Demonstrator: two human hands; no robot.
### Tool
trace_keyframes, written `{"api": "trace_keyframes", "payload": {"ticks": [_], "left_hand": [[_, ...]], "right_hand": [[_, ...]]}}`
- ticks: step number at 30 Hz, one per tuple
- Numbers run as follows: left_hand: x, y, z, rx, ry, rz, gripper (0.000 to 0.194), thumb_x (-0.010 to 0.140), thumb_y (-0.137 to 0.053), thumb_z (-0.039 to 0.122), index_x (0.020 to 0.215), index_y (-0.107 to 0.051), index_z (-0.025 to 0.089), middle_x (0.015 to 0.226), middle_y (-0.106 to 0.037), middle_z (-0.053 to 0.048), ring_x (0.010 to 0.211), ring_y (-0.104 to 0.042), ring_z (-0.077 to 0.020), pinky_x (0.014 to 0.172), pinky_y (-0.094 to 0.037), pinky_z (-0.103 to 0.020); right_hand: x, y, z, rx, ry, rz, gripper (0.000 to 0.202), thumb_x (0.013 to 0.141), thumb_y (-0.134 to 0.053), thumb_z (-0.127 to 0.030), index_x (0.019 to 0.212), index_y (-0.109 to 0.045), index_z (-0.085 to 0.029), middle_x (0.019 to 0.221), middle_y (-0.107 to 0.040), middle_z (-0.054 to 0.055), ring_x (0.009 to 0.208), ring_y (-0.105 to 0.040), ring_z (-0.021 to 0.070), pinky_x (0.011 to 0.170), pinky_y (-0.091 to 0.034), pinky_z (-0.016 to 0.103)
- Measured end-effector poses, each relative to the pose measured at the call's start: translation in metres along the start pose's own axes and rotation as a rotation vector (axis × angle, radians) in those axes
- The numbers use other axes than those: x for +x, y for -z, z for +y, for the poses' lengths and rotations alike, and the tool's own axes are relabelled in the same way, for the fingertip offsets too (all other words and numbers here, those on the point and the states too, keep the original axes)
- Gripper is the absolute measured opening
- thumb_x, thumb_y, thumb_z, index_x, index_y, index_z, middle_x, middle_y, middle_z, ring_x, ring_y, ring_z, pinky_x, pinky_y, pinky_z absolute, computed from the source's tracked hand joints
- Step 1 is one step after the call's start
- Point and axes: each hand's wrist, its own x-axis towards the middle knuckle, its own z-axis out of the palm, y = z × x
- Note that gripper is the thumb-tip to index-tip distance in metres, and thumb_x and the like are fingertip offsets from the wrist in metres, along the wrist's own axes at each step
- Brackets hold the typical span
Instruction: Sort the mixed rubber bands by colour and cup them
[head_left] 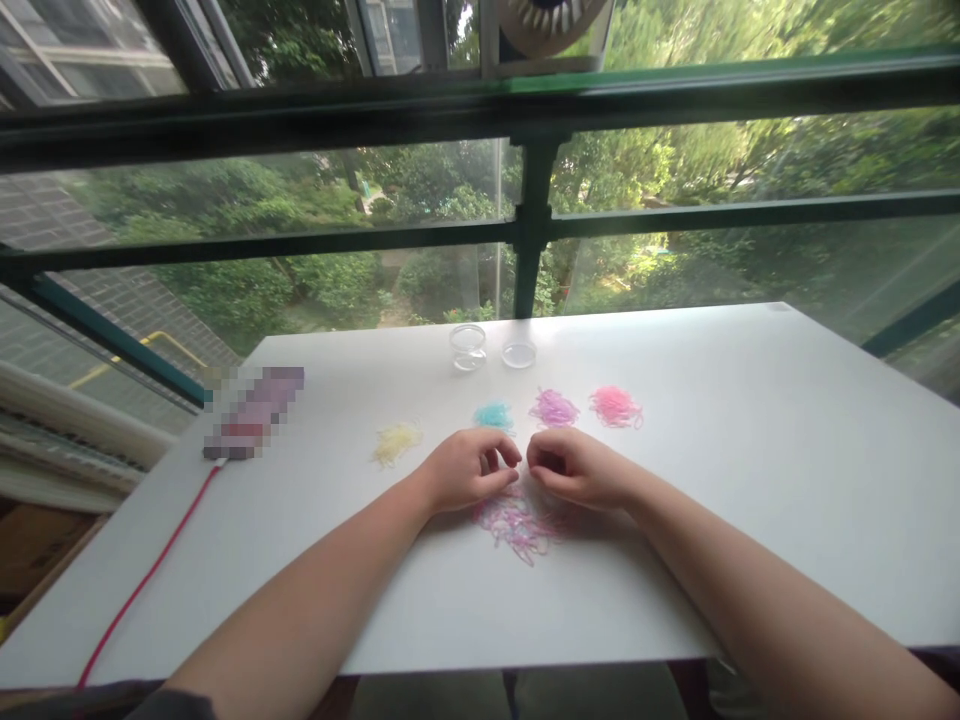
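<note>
A mixed heap of thin pink and purple rubber bands [517, 522] lies on the white table [750, 480]. My left hand [469, 468] and my right hand [574, 465] rest at the heap's far edge, fingertips curled and nearly meeting. Whether either pinches a band is too small to tell. Beyond the hands lie sorted piles: yellow [396, 441], teal [493, 415], purple [553, 408] and pink [615, 406].
A clear round container [468, 346] and its flat clear lid [519, 353] stand at the table's far side. A blurred-out object [253, 412] with a red cable [142, 585] lies at the left. Window rails run behind the table.
</note>
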Motion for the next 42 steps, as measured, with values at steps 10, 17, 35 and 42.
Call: {"api": "trace_keyframes", "payload": {"ticks": [10, 17, 35, 42], "left_hand": [[0.0, -0.001, 0.0, -0.017, 0.01, 0.038, 0.011, 0.074, -0.06, 0.022, 0.083, -0.064, 0.016, 0.077, -0.064, -0.002, 0.062, -0.056, -0.0099, 0.058, -0.046, -0.021], [0.0, -0.001, 0.0, 0.012, 0.013, 0.047, 0.012, 0.074, -0.059, 0.024, 0.081, -0.066, 0.018, 0.074, -0.064, -0.002, 0.061, -0.055, -0.0104, 0.059, -0.046, -0.022], [0.001, -0.003, -0.003, -0.029, 0.02, 0.036, 0.012, 0.07, -0.063, 0.027, 0.079, -0.065, 0.018, 0.07, -0.063, 0.0, 0.058, -0.054, -0.0101, 0.058, -0.044, -0.022], [0.003, -0.005, -0.006, -0.052, 0.038, 0.034, 0.017, 0.071, -0.064, 0.032, 0.079, -0.067, 0.017, 0.072, -0.065, -0.002, 0.059, -0.053, -0.0105, 0.058, -0.043, -0.022]], "right_hand": [[0.002, -0.008, 0.009, 0.03, -0.013, 0.067, 0.008, 0.076, -0.046, -0.014, 0.069, -0.048, -0.017, 0.062, -0.046, -0.003, 0.057, -0.041, 0.0096, 0.052, -0.032, 0.022], [0.003, -0.01, 0.014, 0.015, -0.038, 0.104, 0.008, 0.079, -0.047, -0.018, 0.071, -0.048, -0.018, 0.065, -0.048, -0.001, 0.06, -0.042, 0.0116, 0.055, -0.034, 0.025], [0.005, -0.012, 0.017, -0.033, -0.056, 0.07, 0.008, 0.081, -0.045, -0.018, 0.073, -0.046, -0.019, 0.068, -0.047, 0.0, 0.063, -0.041, 0.013, 0.056, -0.034, 0.026], [0.003, -0.012, 0.017, -0.042, -0.07, 0.065, 0.011, 0.083, -0.044, -0.02, 0.072, -0.045, -0.019, 0.067, -0.046, 0.0, 0.062, -0.04, 0.013, 0.057, -0.034, 0.026]]}}
